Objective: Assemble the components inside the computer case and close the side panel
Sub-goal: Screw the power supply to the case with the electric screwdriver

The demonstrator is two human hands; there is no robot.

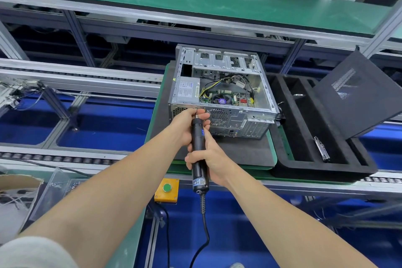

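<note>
Fingers (191, 113) of the left hand (186, 126) pinch the electric screwdriver (197, 139) tip, steadying it on the rear edge of the open computer case (239, 122) on the mat (239, 151); right hand (210, 159) grips its body.

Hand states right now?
Left hand: pinches the electric screwdriver tip at the computer case.
Right hand: grips the electric screwdriver body.

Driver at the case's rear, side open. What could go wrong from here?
1. Left hand pinches right at the screwdriver tip against the case; a slipping bit could nick the fingers.
2. Side panel only leans tilted in the tray; a bump could topple it.
</note>
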